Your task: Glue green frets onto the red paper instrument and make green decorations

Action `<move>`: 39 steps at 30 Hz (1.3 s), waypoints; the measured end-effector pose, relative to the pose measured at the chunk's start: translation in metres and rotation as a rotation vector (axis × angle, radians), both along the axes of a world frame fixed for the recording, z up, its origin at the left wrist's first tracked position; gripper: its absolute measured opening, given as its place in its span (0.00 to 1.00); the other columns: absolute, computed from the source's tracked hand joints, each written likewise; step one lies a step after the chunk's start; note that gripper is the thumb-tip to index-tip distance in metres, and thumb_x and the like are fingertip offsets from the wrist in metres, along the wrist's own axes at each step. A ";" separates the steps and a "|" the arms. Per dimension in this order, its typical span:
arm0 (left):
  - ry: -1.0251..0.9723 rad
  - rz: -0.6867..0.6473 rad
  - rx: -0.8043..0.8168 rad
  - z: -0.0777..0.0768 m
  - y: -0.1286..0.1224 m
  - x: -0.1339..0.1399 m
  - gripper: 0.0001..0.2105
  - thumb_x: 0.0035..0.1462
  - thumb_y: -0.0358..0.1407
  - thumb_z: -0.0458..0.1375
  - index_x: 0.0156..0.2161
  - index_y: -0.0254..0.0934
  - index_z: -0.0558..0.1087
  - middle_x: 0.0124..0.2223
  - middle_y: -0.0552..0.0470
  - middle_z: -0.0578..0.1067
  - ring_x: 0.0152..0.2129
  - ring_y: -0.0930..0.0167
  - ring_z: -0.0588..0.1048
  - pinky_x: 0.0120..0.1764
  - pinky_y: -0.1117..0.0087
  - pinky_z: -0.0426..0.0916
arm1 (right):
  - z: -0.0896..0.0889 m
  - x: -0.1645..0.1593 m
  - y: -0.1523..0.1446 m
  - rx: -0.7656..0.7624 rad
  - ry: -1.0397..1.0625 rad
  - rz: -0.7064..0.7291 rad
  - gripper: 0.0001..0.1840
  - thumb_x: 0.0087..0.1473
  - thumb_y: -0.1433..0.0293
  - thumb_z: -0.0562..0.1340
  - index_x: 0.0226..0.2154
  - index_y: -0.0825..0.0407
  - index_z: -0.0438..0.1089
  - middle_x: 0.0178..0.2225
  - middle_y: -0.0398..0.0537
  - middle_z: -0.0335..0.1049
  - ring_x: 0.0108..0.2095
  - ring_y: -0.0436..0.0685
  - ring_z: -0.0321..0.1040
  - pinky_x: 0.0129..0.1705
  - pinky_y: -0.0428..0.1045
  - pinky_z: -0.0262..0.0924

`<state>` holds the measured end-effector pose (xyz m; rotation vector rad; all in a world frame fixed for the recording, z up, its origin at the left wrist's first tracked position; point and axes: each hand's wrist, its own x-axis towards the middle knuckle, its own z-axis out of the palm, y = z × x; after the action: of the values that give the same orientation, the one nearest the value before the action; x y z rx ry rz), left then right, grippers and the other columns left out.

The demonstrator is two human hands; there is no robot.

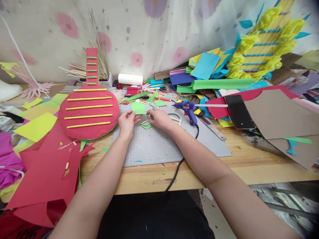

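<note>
My left hand (127,123) pinches the lower edge of a small light-green paper piece (138,107), over the far part of a grey cutting mat (152,146). A short way to its right, my right hand (159,118) has its fingers curled and pressed together; whatever is between them is hidden or too small to make out. White-handled scissors (175,117) lie partly behind that hand. Between the hands, several short green scraps (144,126) rest on the mat. To the left stands a red guitar-shaped craft (88,111) with yellow and green strips.
Right of the mat's middle is a purple glue gun (190,112), its black cord (178,172) running over the table's front edge. A metal ruler (211,128) and a black phone (239,112) lie farther right. Red paper (50,162) covers the left side; coloured sheets (206,66) pile behind.
</note>
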<state>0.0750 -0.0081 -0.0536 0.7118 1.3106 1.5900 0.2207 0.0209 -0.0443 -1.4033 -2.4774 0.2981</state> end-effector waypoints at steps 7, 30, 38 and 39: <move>-0.027 -0.008 -0.006 0.003 -0.004 0.006 0.03 0.49 0.27 0.55 0.31 0.32 0.66 0.31 0.49 0.76 0.28 0.69 0.78 0.30 0.70 0.73 | -0.002 0.015 0.006 -0.030 0.148 -0.045 0.14 0.44 0.77 0.56 0.36 0.55 0.72 0.35 0.49 0.70 0.33 0.52 0.64 0.37 0.46 0.55; -0.002 -0.042 0.070 -0.004 -0.004 0.010 0.15 0.40 0.28 0.61 0.36 0.36 0.63 0.33 0.52 0.75 0.24 0.73 0.75 0.31 0.68 0.73 | 0.004 0.002 -0.010 -0.607 1.229 -0.114 0.15 0.36 0.68 0.68 0.29 0.52 0.66 0.26 0.40 0.69 0.30 0.49 0.69 0.34 0.48 0.66; -0.009 -0.118 0.082 -0.003 -0.010 0.020 0.15 0.41 0.27 0.61 0.37 0.36 0.64 0.30 0.54 0.75 0.25 0.73 0.76 0.34 0.67 0.74 | -0.012 -0.002 -0.015 -0.491 1.169 -0.211 0.15 0.36 0.71 0.66 0.29 0.51 0.63 0.26 0.40 0.69 0.31 0.50 0.68 0.40 0.49 0.64; -0.017 -0.128 0.077 -0.003 -0.010 0.019 0.15 0.41 0.28 0.61 0.37 0.36 0.64 0.30 0.54 0.75 0.25 0.73 0.76 0.35 0.66 0.73 | -0.014 -0.003 -0.015 -0.461 1.158 -0.218 0.14 0.37 0.71 0.66 0.30 0.51 0.62 0.26 0.39 0.69 0.31 0.50 0.69 0.40 0.50 0.64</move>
<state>0.0944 -0.0185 -0.0563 0.8120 1.1731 1.5457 0.2173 0.0063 -0.0580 -1.1043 -1.3261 1.2592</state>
